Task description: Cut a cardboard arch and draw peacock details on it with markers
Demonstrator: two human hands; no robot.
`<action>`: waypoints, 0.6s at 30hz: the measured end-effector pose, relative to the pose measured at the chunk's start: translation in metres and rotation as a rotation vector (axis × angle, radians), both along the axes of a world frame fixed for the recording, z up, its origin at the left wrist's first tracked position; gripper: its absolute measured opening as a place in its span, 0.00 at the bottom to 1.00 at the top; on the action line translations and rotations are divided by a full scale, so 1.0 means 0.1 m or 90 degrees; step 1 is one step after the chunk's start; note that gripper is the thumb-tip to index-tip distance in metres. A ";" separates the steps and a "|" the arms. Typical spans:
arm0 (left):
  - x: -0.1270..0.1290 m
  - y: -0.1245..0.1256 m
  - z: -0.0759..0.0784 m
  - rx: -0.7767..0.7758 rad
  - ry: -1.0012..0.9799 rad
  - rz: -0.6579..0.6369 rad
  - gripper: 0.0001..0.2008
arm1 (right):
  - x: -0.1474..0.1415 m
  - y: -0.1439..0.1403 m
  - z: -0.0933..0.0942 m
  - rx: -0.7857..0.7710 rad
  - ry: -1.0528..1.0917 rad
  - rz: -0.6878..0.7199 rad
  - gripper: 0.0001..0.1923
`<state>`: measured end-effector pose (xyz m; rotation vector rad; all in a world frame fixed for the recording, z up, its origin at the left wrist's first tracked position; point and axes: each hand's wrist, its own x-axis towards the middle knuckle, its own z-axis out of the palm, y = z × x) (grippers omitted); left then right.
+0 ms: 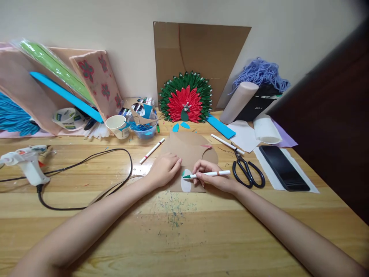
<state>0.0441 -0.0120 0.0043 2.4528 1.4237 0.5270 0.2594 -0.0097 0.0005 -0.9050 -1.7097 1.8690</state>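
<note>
While my left hand [165,169] presses flat on the cardboard [191,152], my right hand [215,177] pinches the green marker [207,174]; I keep strokes short over the white oval [186,184].

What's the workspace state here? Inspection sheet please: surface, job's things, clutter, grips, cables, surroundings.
Surface: wooden table, green pen marks near the front middle.
Job's things: brown card lying flat; pale oval piece on it; green marker with its tip at the oval.
Clutter: scissors, phone, a second marker, glue gun, paper cup, peacock craft, lilac yarn.
Grips: left hand pressing the card down; right hand holding the green marker.
Cables: black cord looping from the glue gun across the table's left side.
Surroundings: pale wall, cardboard sheet leaning against it.
</note>
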 end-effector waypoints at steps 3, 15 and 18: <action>0.01 0.00 -0.01 0.024 0.057 -0.019 0.18 | 0.00 0.00 0.00 -0.034 0.009 -0.002 0.10; 0.02 0.02 -0.02 0.032 0.096 -0.039 0.16 | 0.01 0.00 0.00 -0.021 -0.023 -0.006 0.09; 0.03 0.03 -0.02 0.032 0.098 -0.039 0.16 | 0.03 0.00 -0.01 -0.015 -0.015 -0.003 0.09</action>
